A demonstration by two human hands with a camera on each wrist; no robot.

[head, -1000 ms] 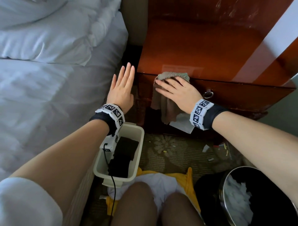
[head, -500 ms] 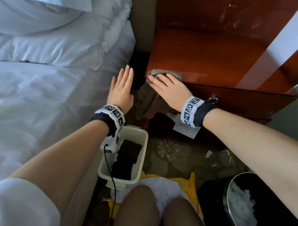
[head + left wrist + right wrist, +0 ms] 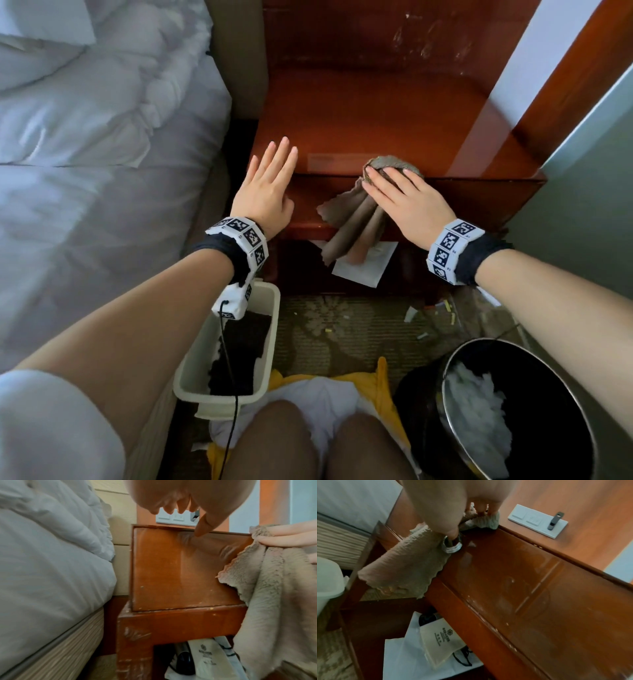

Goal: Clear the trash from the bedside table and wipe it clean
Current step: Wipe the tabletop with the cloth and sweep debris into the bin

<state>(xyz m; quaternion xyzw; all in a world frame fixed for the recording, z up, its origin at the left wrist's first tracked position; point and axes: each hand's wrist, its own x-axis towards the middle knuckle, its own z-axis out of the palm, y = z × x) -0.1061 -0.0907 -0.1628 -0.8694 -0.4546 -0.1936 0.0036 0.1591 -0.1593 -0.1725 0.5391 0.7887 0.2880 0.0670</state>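
The wooden bedside table has a bare, glossy top. My right hand presses a grey-brown cloth flat against the middle of the table's front edge, fingers straight. The rest of the cloth hangs down over the drawer front, beside the ring pull. My left hand is open and flat at the table's front left corner, holding nothing. In the left wrist view my left hand hovers above the drawer front, with the cloth to its right.
A black bin with white tissue stands at my right knee. A cream tub holding a dark cloth sits at my left. Small paper scraps lie on the carpet. A white bag sits under the table. The bed is close on the left.
My right hand has slid the cloth from the table's front left corner rightward to the middle of the front edge. My left hand has moved from the gap by the bed onto the corner.
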